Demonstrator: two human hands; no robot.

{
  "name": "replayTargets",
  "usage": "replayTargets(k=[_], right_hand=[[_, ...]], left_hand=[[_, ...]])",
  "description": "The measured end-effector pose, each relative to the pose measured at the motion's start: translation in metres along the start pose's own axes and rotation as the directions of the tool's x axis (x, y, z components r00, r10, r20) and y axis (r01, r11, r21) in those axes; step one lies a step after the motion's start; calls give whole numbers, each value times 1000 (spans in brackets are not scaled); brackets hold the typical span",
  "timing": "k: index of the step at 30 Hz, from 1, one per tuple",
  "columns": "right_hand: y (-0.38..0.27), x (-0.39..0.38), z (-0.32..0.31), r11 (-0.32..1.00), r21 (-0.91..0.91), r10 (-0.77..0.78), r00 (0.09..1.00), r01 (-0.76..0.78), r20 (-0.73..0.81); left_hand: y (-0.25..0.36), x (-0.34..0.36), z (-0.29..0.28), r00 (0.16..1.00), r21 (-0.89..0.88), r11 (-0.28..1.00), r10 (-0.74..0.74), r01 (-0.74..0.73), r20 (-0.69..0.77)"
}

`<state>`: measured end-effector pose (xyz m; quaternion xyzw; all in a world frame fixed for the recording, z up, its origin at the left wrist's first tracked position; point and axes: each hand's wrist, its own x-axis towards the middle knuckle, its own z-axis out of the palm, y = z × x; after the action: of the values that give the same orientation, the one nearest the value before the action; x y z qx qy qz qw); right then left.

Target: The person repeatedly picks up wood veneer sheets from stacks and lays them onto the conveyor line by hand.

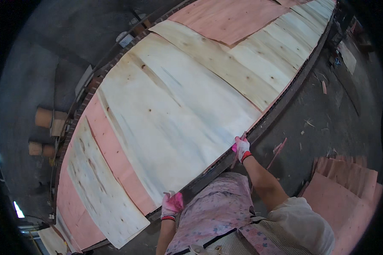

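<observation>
Thin pale sheet, two hands on its near edge

I have the pale sheet (170, 110) lying flat across the middle of the counter (264, 127), its near edge facing me. To its left a pink sheet (110, 148) shows, with a knotty sheet (100, 182) lying over part of that pink layer.

My left hand (172, 205) is at the pale sheet's near-left corner, the fingers bent at the edge. My right hand (241, 146) sits further along the same edge, toward the near-right corner, with a thin strip (235, 160) just beside it. From here I cannot tell whether either set of fingers is pinching the sheet, or whether the right ones hold the strip.

I judge the sheet light for its spread, floppy across its width and dry rather than slick. The streaks and knots suggest it would split readily along the grain. I would take it near both corners of this edge, with flat, gentle finger pressure, keeping the two grips level so it neither buckles nor tears, and leave the knots alone.
</observation>
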<state>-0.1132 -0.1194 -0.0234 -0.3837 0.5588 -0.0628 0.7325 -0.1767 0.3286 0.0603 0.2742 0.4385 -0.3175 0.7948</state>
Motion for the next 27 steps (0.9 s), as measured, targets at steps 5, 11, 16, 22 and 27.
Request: replayTargets(k=[5,11,16,22,27], right_hand=[[-7,-13,0,995,-52,-81,997,81,2],[-15,-34,-16,976,-98,-162,953,193,258],[-5,-45,-22,971,-149,-155,969,186,193],[-6,-19,-3,975,-100,-181,970,199,162],[21,2,2,981,-18,-190,977,192,93]], left_hand=[[-10,3,4,975,10,989,145,-145,-171],[-8,-6,-21,933,197,940,314,-279,-177],[7,-8,-31,937,145,951,296,-272,-186],[12,15,-32,960,202,969,185,-142,-212],[9,-5,4,972,-34,999,14,-23,-235]])
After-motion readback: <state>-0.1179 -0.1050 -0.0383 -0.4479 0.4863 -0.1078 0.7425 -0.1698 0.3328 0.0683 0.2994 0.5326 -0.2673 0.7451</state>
